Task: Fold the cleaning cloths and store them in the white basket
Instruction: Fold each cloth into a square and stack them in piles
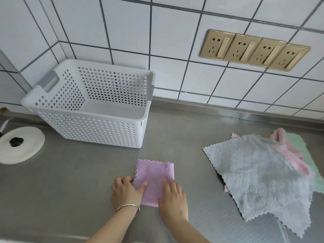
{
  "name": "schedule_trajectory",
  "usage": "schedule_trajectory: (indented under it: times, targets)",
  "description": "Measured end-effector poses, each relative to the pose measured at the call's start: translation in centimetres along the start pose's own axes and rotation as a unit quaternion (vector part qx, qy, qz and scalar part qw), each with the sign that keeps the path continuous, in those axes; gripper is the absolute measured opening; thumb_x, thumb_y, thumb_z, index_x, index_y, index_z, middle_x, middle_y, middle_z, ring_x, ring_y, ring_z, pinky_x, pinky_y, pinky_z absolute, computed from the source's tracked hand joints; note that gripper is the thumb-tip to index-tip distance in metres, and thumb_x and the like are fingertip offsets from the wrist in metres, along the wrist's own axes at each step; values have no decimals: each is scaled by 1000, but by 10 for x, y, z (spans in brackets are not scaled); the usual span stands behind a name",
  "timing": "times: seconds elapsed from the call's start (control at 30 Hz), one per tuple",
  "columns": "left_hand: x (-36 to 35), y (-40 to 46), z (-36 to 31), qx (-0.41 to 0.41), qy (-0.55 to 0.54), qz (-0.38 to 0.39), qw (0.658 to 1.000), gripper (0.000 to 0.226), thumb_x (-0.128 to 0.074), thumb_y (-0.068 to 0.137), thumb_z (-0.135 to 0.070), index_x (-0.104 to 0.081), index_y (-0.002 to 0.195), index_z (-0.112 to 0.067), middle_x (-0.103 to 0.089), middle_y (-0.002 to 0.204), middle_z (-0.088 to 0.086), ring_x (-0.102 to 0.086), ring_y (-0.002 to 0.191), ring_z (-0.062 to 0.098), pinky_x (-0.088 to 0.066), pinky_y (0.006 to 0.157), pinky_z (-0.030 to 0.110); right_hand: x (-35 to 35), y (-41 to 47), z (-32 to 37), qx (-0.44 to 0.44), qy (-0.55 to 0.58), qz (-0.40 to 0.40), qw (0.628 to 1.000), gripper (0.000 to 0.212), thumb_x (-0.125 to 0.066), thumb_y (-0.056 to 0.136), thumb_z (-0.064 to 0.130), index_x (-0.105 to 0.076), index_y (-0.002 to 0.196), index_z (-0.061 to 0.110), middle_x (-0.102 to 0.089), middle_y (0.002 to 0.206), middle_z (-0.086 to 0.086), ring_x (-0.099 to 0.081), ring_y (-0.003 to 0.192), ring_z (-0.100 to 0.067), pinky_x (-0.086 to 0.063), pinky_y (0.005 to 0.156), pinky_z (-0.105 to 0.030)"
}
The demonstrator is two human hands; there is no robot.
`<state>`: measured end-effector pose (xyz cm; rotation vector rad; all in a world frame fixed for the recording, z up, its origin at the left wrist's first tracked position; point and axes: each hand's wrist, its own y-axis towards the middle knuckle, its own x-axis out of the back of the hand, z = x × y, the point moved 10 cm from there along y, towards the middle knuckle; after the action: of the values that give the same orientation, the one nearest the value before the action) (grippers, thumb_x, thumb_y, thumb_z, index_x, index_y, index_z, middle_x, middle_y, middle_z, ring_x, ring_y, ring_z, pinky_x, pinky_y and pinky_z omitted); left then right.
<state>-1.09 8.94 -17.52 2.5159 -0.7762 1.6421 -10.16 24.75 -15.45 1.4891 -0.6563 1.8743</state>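
In the head view, both hands lie on a folded lilac cloth on the steel tabletop. The left hand sits at the cloth's left edge, thumb over the top and fingers curled at the hem; whether they pinch it or only press cannot be told. The right hand rests flat with fingers spread, pressing down and gripping nothing. The white basket stands beyond the fingers and to their left, well apart, and appears to hold nothing yet. To the right of the right hand lies a loose heap: a grey cloth on top, a pink cloth and a green cloth showing beneath, all unfolded. A white lid lies far left of the left hand. The step in hand looks like flattening the fold. To do it well, keep the right palm down as an anchor, smooth outward so the scalloped edges line up, and only then pinch both layers together, so the fold holds on the lift to the basket.
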Motion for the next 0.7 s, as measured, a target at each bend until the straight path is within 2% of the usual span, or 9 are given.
schedule_trajectory:
  times: [0.07,0.1,0.17,0.23,0.5,0.57,0.63,0.67,0.7]
  targets:
    - [-1,-12,-12,-97,-1,-30,995,59,-49,73,-60,-58,110,-15,-58,114,12,-53,105,32,-46,83,41,-3,-2,6,50,-10,-3,999,50,-54,62,33,-53,110,19,-52,123,-2,-63,105,-20,-43,89,-33]
    - [-9,-22,-20,-160,19,-14,987,59,-36,81,-61,-53,118,-18,-57,121,9,-51,114,26,-42,90,41,-8,-6,8,69,-19,11,997,53,-45,67,35,-53,116,19,-44,129,-3,-54,119,-22,-33,95,-35]
    - [-31,-43,-29,-262,84,39,961,58,-12,91,-56,-32,139,-30,-35,147,0,-22,140,10,-14,113,37,-27,-15,7,77,-14,66,995,71,-39,72,45,-39,138,21,-26,149,-4,-19,143,-21,-15,107,-36]
    - [-46,-52,-24,-285,106,72,950,61,-5,92,-53,-10,147,-29,-6,157,-5,3,145,10,7,115,34,-37,-23,2,67,10,88,994,90,-40,73,53,-7,150,18,-1,158,-3,3,146,-17,-6,111,-37]
    - [-59,-23,-59,-340,147,56,927,63,-5,93,-53,-3,148,-23,7,158,-3,7,145,15,-3,112,32,-37,9,-19,34,23,88,995,89,-32,81,62,2,149,17,6,158,-3,5,146,-16,-6,110,-40]
    - [-65,-5,-76,-345,155,50,924,63,-3,92,-53,-1,148,-24,10,157,-3,9,145,15,-1,112,33,-36,33,-30,27,24,95,995,72,-17,92,59,-2,150,19,8,158,-2,6,145,-15,-5,110,-40]
    - [-67,13,-91,-343,167,45,923,62,-2,92,-53,0,148,-24,12,157,-4,11,145,14,3,113,32,-36,56,-41,14,18,123,992,66,-3,94,56,-20,147,19,11,157,0,10,145,-14,-7,109,-41]
    - [-69,25,-100,-340,172,45,923,62,-1,92,-53,1,147,-24,13,157,-4,12,144,13,3,113,32,-33,69,-47,7,5,141,990,70,3,92,57,-21,145,17,17,155,2,18,143,-12,-9,111,-41]
    - [-72,38,-107,-334,178,50,924,62,-1,92,-53,2,147,-24,12,157,-4,13,144,13,2,113,32,-30,84,-49,22,-16,150,988,75,11,87,59,-10,146,18,28,150,5,30,138,-9,-8,113,-43]
